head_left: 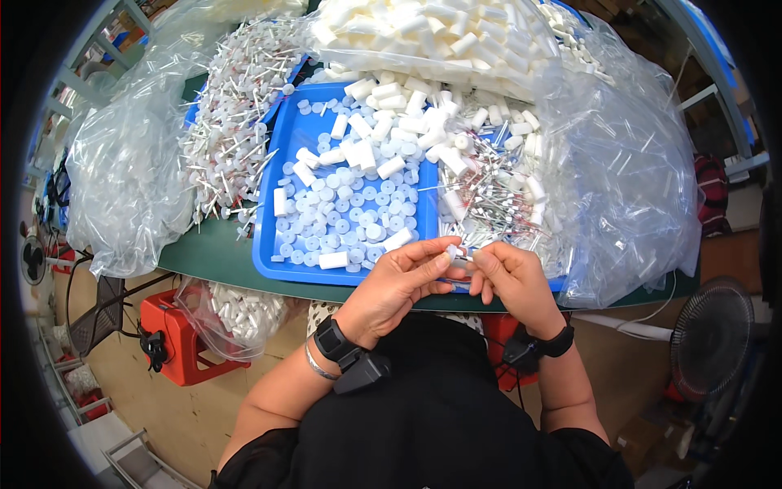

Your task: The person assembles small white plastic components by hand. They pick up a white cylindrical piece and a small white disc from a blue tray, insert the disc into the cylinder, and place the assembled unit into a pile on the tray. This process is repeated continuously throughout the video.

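Note:
My left hand (397, 285) pinches a small translucent white plastic piece (455, 252) between thumb and forefinger, just over the front edge of the blue tray (265, 216). Close against it, my right hand (515, 285) has its thumb and fingers pressed together at the same piece; what lies between them is mostly hidden. In the tray, left of the hands, lie many translucent round caps (330, 205) and white foam-like cylinders (360, 125). Beyond the right hand is a heap of thin pins with wires (497, 196), mixed with more white cylinders.
A pile of white stick-like parts with caps (232, 106) fills the back left. A big bag of white cylinders (440, 37) stands at the back. Clear plastic bags (619, 171) drape the green table's (216, 254) sides. Below are a red stool (183, 338) and a fan (711, 338).

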`<state>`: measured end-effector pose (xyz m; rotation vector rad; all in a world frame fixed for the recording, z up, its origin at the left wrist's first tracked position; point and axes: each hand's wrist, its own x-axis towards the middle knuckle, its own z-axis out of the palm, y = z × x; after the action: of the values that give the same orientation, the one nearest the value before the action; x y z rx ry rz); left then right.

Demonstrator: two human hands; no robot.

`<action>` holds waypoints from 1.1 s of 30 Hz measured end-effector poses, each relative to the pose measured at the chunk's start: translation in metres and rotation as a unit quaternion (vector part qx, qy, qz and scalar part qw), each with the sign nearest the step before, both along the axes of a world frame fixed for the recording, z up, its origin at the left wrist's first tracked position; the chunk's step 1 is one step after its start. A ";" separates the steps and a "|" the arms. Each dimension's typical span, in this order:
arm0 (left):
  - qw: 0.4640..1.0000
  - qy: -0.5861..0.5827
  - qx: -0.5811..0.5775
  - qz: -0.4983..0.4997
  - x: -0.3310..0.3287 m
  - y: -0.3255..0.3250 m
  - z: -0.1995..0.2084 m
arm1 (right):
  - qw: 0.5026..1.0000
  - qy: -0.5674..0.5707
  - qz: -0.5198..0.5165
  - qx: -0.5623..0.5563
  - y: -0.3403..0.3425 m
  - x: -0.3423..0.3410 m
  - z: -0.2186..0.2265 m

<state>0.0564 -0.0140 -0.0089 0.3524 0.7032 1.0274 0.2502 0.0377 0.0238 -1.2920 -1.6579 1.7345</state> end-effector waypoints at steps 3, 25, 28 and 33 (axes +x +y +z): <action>0.999 0.041 0.021 -0.009 -0.004 -0.002 0.000 | 0.994 0.040 0.009 -0.099 0.002 0.000 0.000; 0.960 -0.103 0.130 0.227 -0.150 0.040 0.020 | 0.866 -0.116 0.028 0.485 0.006 0.004 0.004; 0.936 -0.054 0.073 0.339 -0.190 0.051 0.048 | 0.866 -0.144 0.011 0.478 0.010 0.014 0.004; 0.937 0.233 0.109 0.237 -0.149 0.034 0.041 | 0.855 -0.202 -0.014 0.477 0.017 0.034 0.002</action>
<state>-0.0930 0.0201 0.0321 0.6534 1.1398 1.5087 0.2841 0.0549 0.0256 -1.1542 -2.2485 0.4059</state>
